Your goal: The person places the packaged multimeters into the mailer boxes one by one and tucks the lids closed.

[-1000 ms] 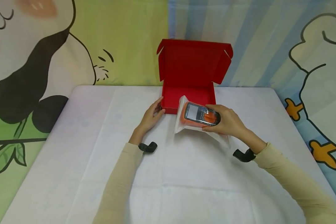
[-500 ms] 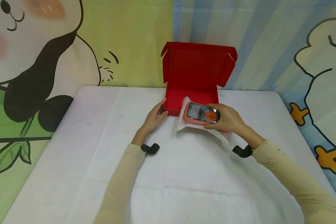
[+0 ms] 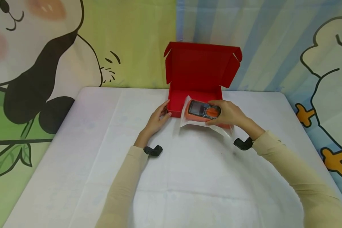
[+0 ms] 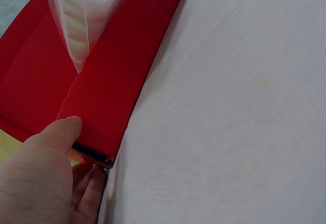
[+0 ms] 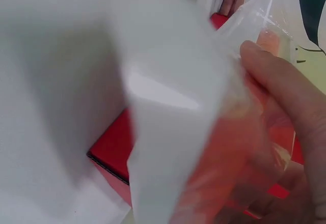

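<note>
A red cardboard box (image 3: 202, 66) stands open at the back of the table, its lid raised. My left hand (image 3: 156, 120) holds the box's front left corner. In the left wrist view the thumb (image 4: 69, 130) lies on the red wall and the fingers are lower, at the corner. My right hand (image 3: 231, 112) grips an orange multimeter (image 3: 198, 109) in a clear plastic bag (image 3: 185, 123), thumb and fingers on opposite sides. The multimeter is tilted over the box's front edge, screen and dial facing up. In the right wrist view the bag (image 5: 168, 91) is blurred and hides much of the box.
A white cloth (image 3: 171, 177) covers the table. Behind it hangs a printed curtain (image 3: 131, 41) with cartoon animals, close to the raised lid. Each wrist wears a black camera mount (image 3: 153, 151).
My right hand has carried the bagged multimeter slightly up and back, toward the box. The left hand stays on the box corner. The whole head view shifted a little early on.
</note>
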`<act>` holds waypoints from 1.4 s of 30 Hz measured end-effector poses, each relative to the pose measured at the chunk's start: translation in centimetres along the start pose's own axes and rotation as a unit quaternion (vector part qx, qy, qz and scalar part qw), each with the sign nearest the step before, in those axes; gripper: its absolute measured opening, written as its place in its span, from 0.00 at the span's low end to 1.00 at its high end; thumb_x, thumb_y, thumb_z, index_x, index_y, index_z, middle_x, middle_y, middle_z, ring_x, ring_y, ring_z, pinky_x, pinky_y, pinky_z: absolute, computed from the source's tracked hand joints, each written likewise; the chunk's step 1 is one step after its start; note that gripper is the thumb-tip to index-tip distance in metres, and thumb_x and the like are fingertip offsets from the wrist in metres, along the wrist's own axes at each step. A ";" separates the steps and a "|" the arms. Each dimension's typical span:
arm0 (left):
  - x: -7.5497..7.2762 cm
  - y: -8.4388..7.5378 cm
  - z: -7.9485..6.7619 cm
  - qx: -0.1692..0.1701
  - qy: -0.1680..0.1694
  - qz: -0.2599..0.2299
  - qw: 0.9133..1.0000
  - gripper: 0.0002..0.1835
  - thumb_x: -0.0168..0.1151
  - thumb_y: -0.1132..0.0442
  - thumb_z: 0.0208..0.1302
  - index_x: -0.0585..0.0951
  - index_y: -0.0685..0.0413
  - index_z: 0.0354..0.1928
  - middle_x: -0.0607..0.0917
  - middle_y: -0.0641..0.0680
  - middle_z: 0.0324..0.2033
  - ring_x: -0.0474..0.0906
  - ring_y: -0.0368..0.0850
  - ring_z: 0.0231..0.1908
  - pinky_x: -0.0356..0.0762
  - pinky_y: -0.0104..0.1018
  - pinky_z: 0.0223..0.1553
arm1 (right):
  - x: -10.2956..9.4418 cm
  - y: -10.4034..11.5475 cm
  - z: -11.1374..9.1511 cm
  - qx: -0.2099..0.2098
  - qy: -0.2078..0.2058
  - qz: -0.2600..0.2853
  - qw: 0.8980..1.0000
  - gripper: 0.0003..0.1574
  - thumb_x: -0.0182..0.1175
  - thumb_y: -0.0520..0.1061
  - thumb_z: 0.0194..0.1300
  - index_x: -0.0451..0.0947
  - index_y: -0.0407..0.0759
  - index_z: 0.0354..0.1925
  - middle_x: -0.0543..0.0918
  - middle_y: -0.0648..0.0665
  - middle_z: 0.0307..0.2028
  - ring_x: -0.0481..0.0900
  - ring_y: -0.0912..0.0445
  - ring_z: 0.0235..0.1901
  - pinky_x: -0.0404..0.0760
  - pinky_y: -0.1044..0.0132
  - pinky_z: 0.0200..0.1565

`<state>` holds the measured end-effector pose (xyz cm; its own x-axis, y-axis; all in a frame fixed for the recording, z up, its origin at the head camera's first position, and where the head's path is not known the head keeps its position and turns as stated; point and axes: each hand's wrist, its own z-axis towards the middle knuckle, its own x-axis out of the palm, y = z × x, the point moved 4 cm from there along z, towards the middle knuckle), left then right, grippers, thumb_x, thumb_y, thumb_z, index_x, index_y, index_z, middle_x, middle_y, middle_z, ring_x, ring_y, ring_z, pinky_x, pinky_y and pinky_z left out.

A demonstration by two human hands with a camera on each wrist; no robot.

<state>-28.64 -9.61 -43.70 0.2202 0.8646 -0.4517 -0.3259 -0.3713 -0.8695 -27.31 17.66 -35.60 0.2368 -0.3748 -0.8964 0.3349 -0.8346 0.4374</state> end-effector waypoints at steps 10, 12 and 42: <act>0.0 0.1 0.0 -0.002 0.002 0.001 1.000 0.32 0.53 0.63 0.67 0.56 0.53 0.71 0.63 0.61 0.66 0.64 0.53 0.64 0.66 0.44 0.63 | -0.3 0.2 1.8 -0.021 0.014 0.011 1.000 0.50 0.75 0.56 0.41 0.69 0.40 0.61 0.78 0.43 0.43 0.72 0.51 0.41 0.77 0.59 0.38; -0.1 0.2 0.1 -0.001 0.002 0.002 1.000 0.32 0.53 0.63 0.67 0.56 0.54 0.71 0.63 0.61 0.66 0.64 0.53 0.64 0.66 0.44 0.63 | -0.4 0.3 2.1 -0.023 0.020 0.011 0.999 0.51 0.75 0.56 0.42 0.69 0.39 0.61 0.78 0.42 0.46 0.72 0.50 0.42 0.77 0.58 0.39; 0.1 1.0 0.3 -0.014 -0.003 -0.005 1.000 0.32 0.53 0.62 0.67 0.55 0.48 0.71 0.65 0.59 0.66 0.65 0.52 0.64 0.67 0.43 0.63 | -1.0 -1.1 7.4 -0.013 0.161 0.056 0.985 0.52 0.71 0.60 0.46 0.64 0.44 0.65 0.70 0.42 0.59 0.65 0.49 0.56 0.76 0.50 0.52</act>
<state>-29.23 -9.82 -44.50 0.2184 0.8697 -0.4425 -0.2978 -0.3724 -0.8790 -34.67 15.93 -35.69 0.5491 -0.3129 -0.7750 0.3132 -0.7827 0.5379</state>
